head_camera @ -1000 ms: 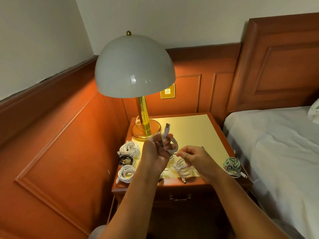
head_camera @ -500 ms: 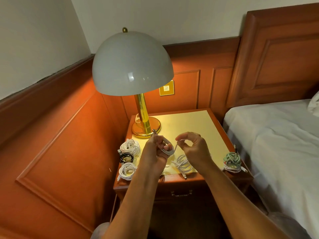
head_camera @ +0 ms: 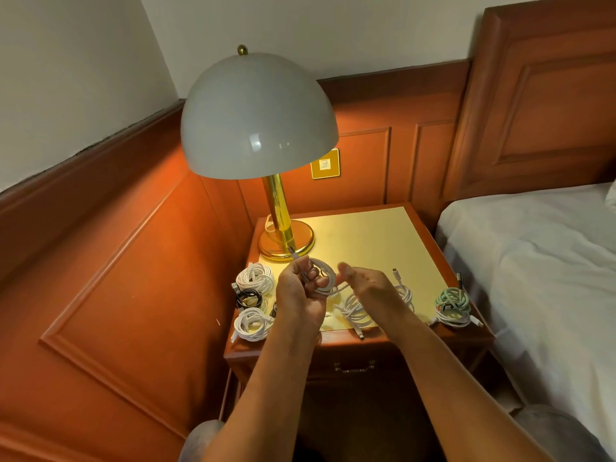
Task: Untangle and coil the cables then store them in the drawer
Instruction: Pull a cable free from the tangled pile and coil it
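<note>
- Hands meet above the front half of the desk [head_camera: 373, 235], a small bedside one with a yellow top and red-brown wooden edge.
- The left hand [head_camera: 300, 295] has its fingers curled through a white cable coil [head_camera: 325, 278], gripping the loops; one plug end sticks up past its knuckles toward the lamp base.
- The right hand [head_camera: 365, 283] lies just beside that coil, fingers loosely curled; a strand runs toward it, but I cannot tell whether it pinches it.
- A loose white cable [head_camera: 358, 310] lies on the desk under the right wrist, its plugs reaching the front edge.
- On the left edge sit three wound bundles in a row: a white bundle [head_camera: 255, 276] at the back, a black bundle [head_camera: 248, 297] in the middle, another white one [head_camera: 251, 323] in front.
- Near the right front corner rests a green and white bundle [head_camera: 453, 306].
- The drawer [head_camera: 355, 366] below the desktop is closed, its metal handle showing between the forearms.
- A lamp [head_camera: 258, 118] with a pale dome shade and brass stem stands at the back left of the desk.
- A bed [head_camera: 540, 261] with white sheets lies to the right.
</note>
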The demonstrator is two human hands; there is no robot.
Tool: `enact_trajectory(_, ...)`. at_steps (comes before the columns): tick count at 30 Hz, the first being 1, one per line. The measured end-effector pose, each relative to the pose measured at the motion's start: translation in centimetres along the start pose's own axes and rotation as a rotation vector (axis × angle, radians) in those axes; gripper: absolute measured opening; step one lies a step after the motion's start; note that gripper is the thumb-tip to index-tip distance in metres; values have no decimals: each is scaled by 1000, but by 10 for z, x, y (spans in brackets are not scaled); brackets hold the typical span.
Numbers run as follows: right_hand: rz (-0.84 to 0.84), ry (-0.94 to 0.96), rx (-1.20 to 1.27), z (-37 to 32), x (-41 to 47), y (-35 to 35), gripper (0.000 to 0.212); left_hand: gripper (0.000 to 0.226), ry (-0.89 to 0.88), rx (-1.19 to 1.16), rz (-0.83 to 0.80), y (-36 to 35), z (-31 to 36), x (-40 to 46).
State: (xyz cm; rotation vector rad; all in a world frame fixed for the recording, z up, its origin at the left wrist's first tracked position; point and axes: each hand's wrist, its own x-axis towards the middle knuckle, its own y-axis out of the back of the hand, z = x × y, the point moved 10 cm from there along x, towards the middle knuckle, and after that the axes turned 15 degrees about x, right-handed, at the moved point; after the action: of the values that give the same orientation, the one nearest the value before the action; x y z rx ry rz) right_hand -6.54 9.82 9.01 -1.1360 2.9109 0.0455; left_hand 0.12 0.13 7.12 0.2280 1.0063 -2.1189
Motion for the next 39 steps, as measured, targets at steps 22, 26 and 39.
enact_trajectory(22, 22, 103, -55, -2, -23, 36, 22, 25, -75, 918, -174, 6, -1, -8)
enact_trajectory(26, -40, 79, -72, 3, -41, 38, 24, 24, 1, 775, -175, 8, -10, -10)
enact_trajectory(39, 73, 101, -558, 19, -41, 64, 17, 28, 33, 830, -213, 14, -32, -8)
